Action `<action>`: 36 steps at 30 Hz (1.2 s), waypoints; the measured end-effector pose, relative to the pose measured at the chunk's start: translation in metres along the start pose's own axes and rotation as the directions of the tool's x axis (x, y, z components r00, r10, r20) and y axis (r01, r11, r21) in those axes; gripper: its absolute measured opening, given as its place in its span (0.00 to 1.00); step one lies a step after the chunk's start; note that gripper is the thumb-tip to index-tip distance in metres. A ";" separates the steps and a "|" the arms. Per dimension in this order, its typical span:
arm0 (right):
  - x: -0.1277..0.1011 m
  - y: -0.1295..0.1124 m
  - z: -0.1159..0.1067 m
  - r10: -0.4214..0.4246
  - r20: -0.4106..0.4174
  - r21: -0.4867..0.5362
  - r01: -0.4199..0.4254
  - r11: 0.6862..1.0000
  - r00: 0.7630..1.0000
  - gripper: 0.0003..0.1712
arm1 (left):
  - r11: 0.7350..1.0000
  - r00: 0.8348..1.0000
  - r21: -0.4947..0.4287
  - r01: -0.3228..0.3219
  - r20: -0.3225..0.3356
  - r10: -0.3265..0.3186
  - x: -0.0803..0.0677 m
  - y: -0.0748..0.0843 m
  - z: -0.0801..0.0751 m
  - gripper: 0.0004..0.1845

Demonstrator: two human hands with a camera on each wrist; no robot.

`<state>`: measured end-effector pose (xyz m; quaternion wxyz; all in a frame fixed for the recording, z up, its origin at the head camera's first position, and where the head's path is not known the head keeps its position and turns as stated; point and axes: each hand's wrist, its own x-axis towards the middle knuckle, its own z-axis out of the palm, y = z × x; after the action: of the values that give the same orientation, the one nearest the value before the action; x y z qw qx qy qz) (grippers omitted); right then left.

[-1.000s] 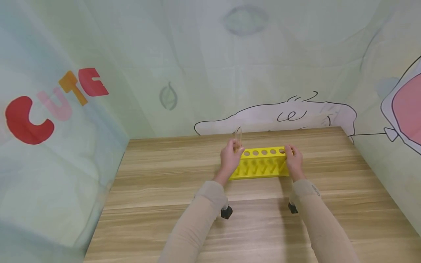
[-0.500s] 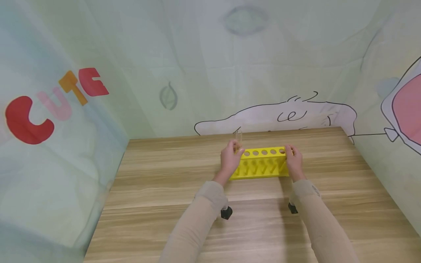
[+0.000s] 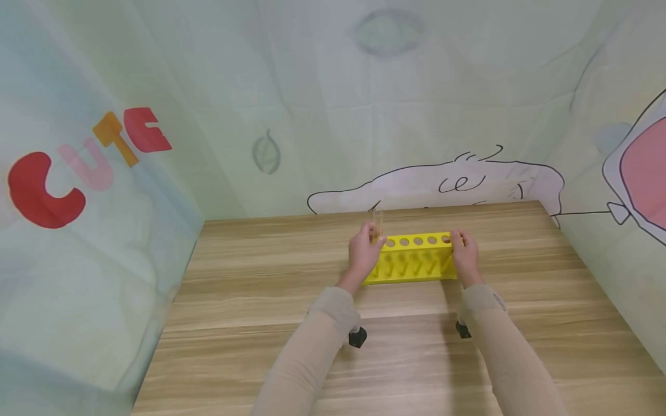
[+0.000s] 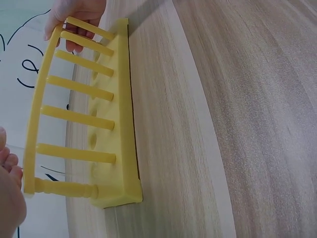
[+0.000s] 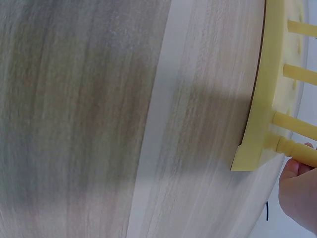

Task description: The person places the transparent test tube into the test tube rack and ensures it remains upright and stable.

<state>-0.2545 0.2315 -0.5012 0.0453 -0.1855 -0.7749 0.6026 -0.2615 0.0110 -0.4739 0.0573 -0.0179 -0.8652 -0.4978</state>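
Note:
A yellow test tube rack [image 3: 416,248] stands on the wooden table, with a row of round holes along its top and upright pegs below. My left hand [image 3: 362,252] is at the rack's left end and pinches a clear test tube [image 3: 378,217], which points upward over that end. The tube's lower part is hidden behind the fingers. At the opposite end, my right hand [image 3: 466,255] grips the rack by its top corner and end post. In the left wrist view the left hand [image 4: 11,198] shows only partly, close to the rack's top bar.
The wooden table [image 3: 250,312] extends around the rack on all sides. Behind it hangs a pale printed cloth wall [image 3: 322,127], close to the table's far edge. Small black wrist-camera parts [image 3: 357,337] hang below the sleeves.
The test tube in my left hand has sunk slightly toward the rack. My right hand and the rack have stayed in place.

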 end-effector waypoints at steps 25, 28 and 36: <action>0.002 0.001 0.000 0.002 0.006 0.002 -0.002 1.000 1.000 0.23 | 0.999 1.000 0.033 -0.001 0.027 0.000 0.002 -0.001 -0.002 0.11; 0.002 0.001 0.000 -0.001 0.002 0.006 0.001 1.000 1.000 0.22 | 1.000 0.999 0.015 0.015 0.042 -0.016 0.002 -0.001 -0.003 0.11; 0.002 0.002 0.001 -0.018 -0.013 0.009 0.018 1.000 1.000 0.22 | 0.998 0.995 -0.023 0.063 0.081 -0.061 0.002 -0.001 -0.004 0.13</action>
<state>-0.2563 0.2323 -0.5040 0.0566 -0.1820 -0.7734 0.6046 -0.2636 0.0069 -0.4720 0.0070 -0.0119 -0.8604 -0.5094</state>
